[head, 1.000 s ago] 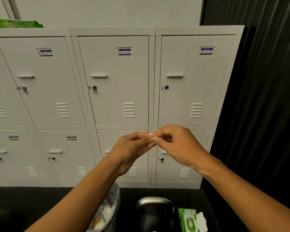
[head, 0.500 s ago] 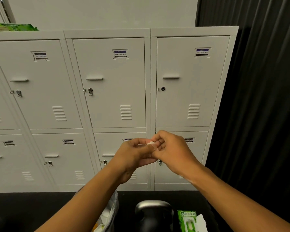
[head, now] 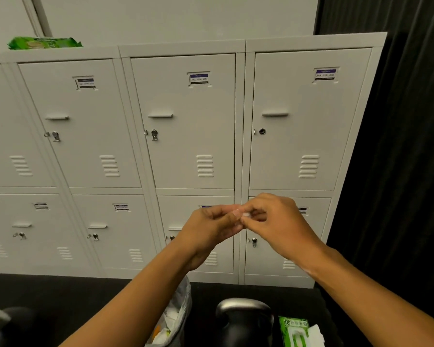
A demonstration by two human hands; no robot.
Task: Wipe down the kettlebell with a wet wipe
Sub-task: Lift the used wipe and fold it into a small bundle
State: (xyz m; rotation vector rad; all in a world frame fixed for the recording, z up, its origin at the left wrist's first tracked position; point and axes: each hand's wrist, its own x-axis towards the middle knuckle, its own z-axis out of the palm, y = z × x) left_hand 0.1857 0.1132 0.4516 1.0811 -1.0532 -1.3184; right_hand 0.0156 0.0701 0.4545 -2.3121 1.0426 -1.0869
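Both hands meet at chest height before the pale grey metal lockers (head: 186, 121). The left hand (head: 211, 229) and right hand (head: 281, 221) pinch a small white scrap of wet wipe (head: 246, 215) between their fingertips. The black kettlebell with a steel handle (head: 243, 319) sits on the dark floor well below them, just beside an open green wipes pack (head: 296, 331).

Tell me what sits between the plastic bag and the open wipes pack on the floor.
The kettlebell, seen in the head view.
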